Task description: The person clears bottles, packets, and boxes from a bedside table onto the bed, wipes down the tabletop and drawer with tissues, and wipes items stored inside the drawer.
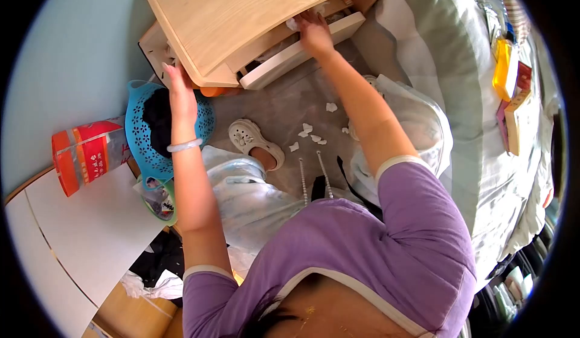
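Note:
A wooden cabinet [241, 18] with a curved top stands at the top of the view, its drawer [305, 51] pulled out. My right hand [312, 31] reaches over the drawer's opening, its fingers bent around or against a crumpled white piece [294, 24]; the fingertips are partly hidden. At the cabinet's left edge is my left hand [179, 90], raised with fingers extended beside the side compartment. A blue perforated basket [142, 135] holding dark cloth is just below and left of this hand.
Torn white scraps [305, 134] lie on the grey floor [272, 105] between my feet. A red and orange bag [90, 151] leans by the basket. A bed [465, 96] with a yellow packet [502, 69] and boxes lines the right side. A white panel [90, 229] stands lower left.

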`<move>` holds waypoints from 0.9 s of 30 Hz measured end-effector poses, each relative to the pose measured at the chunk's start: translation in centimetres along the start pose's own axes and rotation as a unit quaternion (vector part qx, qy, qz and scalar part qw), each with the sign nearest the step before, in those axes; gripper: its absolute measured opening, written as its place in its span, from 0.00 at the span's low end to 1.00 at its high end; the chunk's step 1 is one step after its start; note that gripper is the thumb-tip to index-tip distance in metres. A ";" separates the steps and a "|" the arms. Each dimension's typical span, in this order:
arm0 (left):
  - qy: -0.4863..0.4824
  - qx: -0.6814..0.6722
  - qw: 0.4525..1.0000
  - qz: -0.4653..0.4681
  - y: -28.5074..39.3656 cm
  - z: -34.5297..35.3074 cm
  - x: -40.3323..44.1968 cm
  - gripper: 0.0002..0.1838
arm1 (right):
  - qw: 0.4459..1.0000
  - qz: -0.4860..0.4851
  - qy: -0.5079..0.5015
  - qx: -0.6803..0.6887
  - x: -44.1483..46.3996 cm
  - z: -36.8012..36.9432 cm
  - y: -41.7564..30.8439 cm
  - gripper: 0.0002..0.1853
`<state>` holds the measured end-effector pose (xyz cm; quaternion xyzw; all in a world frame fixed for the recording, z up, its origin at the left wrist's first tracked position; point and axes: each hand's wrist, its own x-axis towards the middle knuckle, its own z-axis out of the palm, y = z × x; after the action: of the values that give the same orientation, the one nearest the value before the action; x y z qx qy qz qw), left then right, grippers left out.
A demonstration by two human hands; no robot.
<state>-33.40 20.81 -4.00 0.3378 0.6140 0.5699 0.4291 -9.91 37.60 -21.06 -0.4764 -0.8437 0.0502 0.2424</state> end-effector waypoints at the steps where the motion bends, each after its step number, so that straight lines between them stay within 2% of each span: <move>1: 0.017 0.002 1.000 -0.011 -0.4 0.1 -0.5 0.42 | 0.985 0.096 -0.029 0.137 -0.1 -0.2 0.9 0.21; 2: 0.020 0.010 1.000 -0.010 -0.6 0.1 -0.9 0.40 | 0.942 0.188 -0.059 0.270 0.4 -1.5 1.4 0.19; 3: 0.024 0.017 1.000 -0.010 -0.7 0.1 -1.4 0.38 | 0.872 0.274 -0.090 0.395 0.9 -3.0 1.6 0.18; 4: 0.012 0.052 0.999 -0.008 -0.7 -0.1 -1.6 0.37 | 0.778 0.343 -0.006 0.527 0.8 -4.4 1.6 0.16; 5: 0.001 0.087 0.996 -0.007 -0.7 -0.5 -1.8 0.35 | 0.653 0.400 0.076 0.639 -0.1 -6.2 1.2 0.15; 6: -0.011 0.121 0.993 -0.007 -0.7 -0.7 -2.0 0.33 | 0.568 0.375 0.097 0.726 -1.5 -7.6 1.3 0.14; 8: -0.025 0.176 0.984 -0.011 1.0 0.3 -2.4 0.30 | 0.504 0.425 0.172 0.732 -5.0 -9.5 -0.6 0.19; 9: -0.033 0.202 0.979 -0.012 1.8 0.7 -2.5 0.29 | 0.468 0.412 0.211 0.753 -7.1 -7.9 -0.8 0.21; 10: -0.037 0.195 0.980 -0.008 2.1 0.8 -2.5 0.28 | 0.440 0.477 0.227 0.726 -8.6 -6.8 -1.6 0.21; 11: -0.041 0.193 0.980 -0.007 2.0 0.6 -2.4 0.28 | 0.354 0.467 0.247 0.771 -10.0 -4.3 -1.5 0.20; 13: -0.049 0.190 0.980 -0.007 1.5 0.1 -2.2 0.28 | 0.242 0.533 0.241 0.774 -9.4 -3.0 -3.0 0.20; 15: -0.030 0.205 0.978 0.002 1.2 0.3 -2.3 0.28 | 0.231 0.571 0.210 0.759 -6.6 -1.9 -4.2 0.21; 16: -0.020 0.212 0.977 0.006 1.1 0.3 -2.3 0.28 | 0.267 0.592 0.204 0.733 -4.7 -0.9 -4.5 0.19; 19: -0.053 0.219 0.974 -0.030 1.6 0.2 -2.2 0.30 | 0.238 0.561 0.262 0.748 -1.5 -1.0 -6.0 0.16; 20: -0.048 0.229 0.972 -0.012 1.5 0.1 -2.0 0.30 | 0.239 0.566 0.248 0.749 -1.0 -0.6 -5.7 0.16; 25: -0.042 0.224 0.973 0.021 1.1 0.1 -2.1 0.28 | 0.265 0.571 0.157 0.761 -3.7 -0.6 -3.7 0.17; 26: -0.037 0.227 0.973 0.029 1.1 0.2 -2.1 0.28 | 0.259 0.555 0.172 0.772 -4.5 -2.0 -3.9 0.18; 27: -0.040 0.225 0.973 0.026 1.2 0.2 -2.0 0.28 | 0.312 0.494 0.219 0.782 -5.1 -2.9 -4.0 0.19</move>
<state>-32.49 19.23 -2.51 0.4642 0.6996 0.4140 0.3517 -9.52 30.76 -19.08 -0.3867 0.0647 0.6905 0.6078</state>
